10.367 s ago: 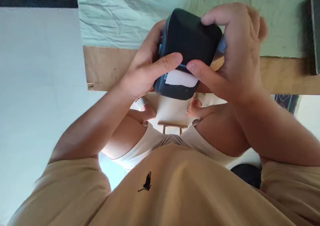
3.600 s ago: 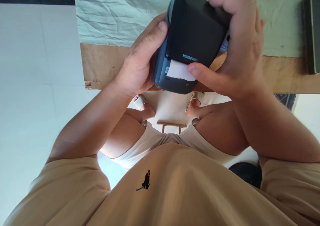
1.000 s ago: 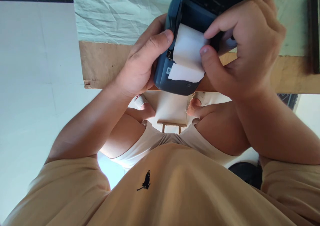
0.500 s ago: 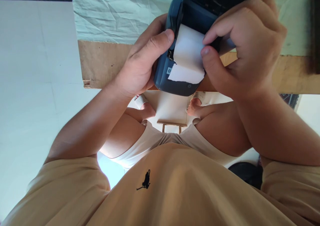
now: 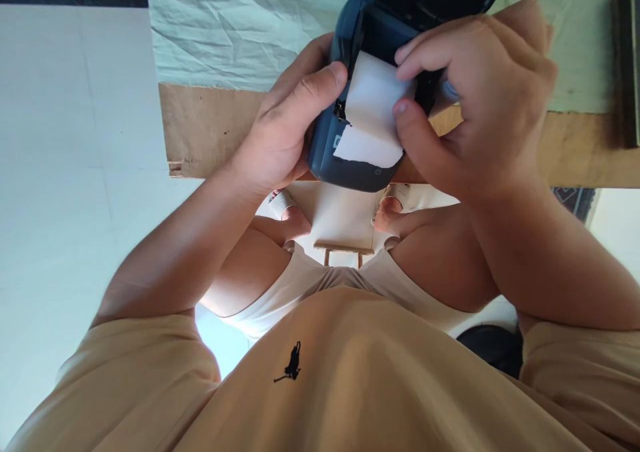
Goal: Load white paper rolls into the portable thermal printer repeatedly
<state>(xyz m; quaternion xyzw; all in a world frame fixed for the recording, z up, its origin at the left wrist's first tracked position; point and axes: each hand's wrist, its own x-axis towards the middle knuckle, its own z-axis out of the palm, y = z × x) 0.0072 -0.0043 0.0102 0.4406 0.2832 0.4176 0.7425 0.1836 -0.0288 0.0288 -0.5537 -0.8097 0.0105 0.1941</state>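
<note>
Printer (image 5: 325, 142) lid open, gripped in my left hand (image 5: 280, 139); my right hand (image 5: 475, 105) pinches the white paper strip (image 5: 370, 115) above the worktop (image 5: 210, 129).

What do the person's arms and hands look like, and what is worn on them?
Both arms are bare from the short tan sleeves of a T-shirt down to the fingers. The left hand and right hand wear no gloves, and no rings, watch or bands show. The nails are short. The shirt bears a small black logo.
</note>
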